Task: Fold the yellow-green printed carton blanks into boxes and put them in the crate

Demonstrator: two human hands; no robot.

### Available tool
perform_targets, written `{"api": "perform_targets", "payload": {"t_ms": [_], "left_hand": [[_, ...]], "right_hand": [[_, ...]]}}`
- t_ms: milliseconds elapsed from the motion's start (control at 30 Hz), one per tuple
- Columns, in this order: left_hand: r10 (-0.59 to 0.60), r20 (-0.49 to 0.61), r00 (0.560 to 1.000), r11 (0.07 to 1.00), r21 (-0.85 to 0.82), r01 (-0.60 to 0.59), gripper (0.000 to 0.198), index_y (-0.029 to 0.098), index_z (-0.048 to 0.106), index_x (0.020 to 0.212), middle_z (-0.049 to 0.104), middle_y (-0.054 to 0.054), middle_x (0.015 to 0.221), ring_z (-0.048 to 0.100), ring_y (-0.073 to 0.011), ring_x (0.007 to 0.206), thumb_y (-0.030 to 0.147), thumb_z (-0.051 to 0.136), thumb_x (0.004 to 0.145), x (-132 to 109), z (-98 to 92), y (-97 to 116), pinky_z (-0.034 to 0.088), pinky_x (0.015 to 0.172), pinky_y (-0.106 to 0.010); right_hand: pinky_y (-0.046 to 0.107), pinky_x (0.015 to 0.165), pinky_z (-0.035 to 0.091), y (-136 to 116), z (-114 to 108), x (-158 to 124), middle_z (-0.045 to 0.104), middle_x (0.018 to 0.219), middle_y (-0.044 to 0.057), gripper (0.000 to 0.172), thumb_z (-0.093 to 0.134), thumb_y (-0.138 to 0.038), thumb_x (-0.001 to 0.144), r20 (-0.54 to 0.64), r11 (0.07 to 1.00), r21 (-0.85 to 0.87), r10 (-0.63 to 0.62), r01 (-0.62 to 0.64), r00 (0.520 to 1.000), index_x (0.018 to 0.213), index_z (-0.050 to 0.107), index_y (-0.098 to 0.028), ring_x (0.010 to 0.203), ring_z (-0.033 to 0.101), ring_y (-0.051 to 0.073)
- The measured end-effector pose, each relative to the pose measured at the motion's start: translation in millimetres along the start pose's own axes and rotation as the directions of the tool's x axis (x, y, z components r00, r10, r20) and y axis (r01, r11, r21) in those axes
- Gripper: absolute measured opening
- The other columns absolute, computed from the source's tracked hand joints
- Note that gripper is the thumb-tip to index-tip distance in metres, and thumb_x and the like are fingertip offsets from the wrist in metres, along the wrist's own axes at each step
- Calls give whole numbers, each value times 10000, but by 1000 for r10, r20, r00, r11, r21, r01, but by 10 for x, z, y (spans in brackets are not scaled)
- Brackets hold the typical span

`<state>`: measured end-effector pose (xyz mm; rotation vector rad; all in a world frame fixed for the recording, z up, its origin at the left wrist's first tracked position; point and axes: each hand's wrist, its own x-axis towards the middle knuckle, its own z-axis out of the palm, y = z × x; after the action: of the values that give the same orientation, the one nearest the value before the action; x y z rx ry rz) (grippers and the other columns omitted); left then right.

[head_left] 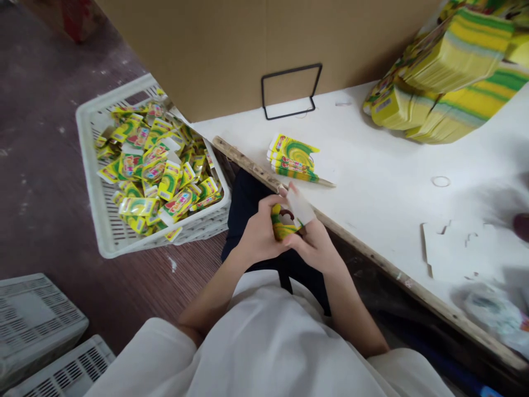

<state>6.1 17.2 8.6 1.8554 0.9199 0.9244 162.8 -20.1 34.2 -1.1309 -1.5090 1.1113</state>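
Observation:
Between my two hands, in front of the table's edge, is a small yellow-green printed carton with a white flap standing up. My left hand has its fingers curled around the carton's left side. On the other side, my right hand grips the carton near the white flap, with the thumb across its front. Just beyond my hands, a small stack of flat printed cartons lies on the white table.
A white plastic basket heaped with small cartons stands at left. Behind the table edge rises a big cardboard box with a black wire frame before it. Bundled flat cartons sit back right. Grey crates are lower left.

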Motion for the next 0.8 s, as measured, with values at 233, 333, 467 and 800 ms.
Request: {"api": "perform_targets", "payload": {"t_ms": [233, 333, 467, 800], "left_hand": [[114, -245, 963, 985, 152, -78, 763, 260, 386, 1309, 508, -93, 1222, 623, -245, 1073, 289, 817, 680, 8, 98, -85, 554, 875, -391], [85, -188, 979, 976, 215, -44, 641, 252, 465, 1242, 607, -71, 1155, 657, -246, 1054, 259, 799, 695, 19, 5, -5, 557, 890, -389], [-34, -57, 998, 983, 179, 44, 789, 262, 440, 1353, 668, -88, 1252, 698, -270, 1109, 242, 809, 655, 10, -147, 24, 567, 920, -387], [-112, 229, 967, 986, 146, 80, 1019, 296, 301, 1523, 725, -78, 1248, 734, -262, 1083, 218, 827, 655, 31, -264, 104, 578, 927, -372]], "right_hand": [[437, 1074, 535, 30, 27, 4, 620, 1426, 40, 484, 435, -52, 932, -139, 970, -233, -107, 73, 985, 1155, 759, -335, 1283, 631, 227], [462, 1092, 523, 48, 0, 12, 596, 1460, 54, 441, 493, -79, 922, -167, 968, -246, -89, 46, 982, 1193, 738, -327, 1307, 617, 246], [524, 1186, 426, 7, -76, 23, 376, 1639, 93, 451, 614, -165, 924, 37, 942, -336, -2, 15, 999, 1355, 638, -296, 1499, 405, 297], [542, 1152, 451, -6, -395, 4, 627, 1367, 141, 178, 717, -278, 902, 316, 954, -293, 33, 64, 948, 1074, 748, -243, 1461, 454, 315]]}}
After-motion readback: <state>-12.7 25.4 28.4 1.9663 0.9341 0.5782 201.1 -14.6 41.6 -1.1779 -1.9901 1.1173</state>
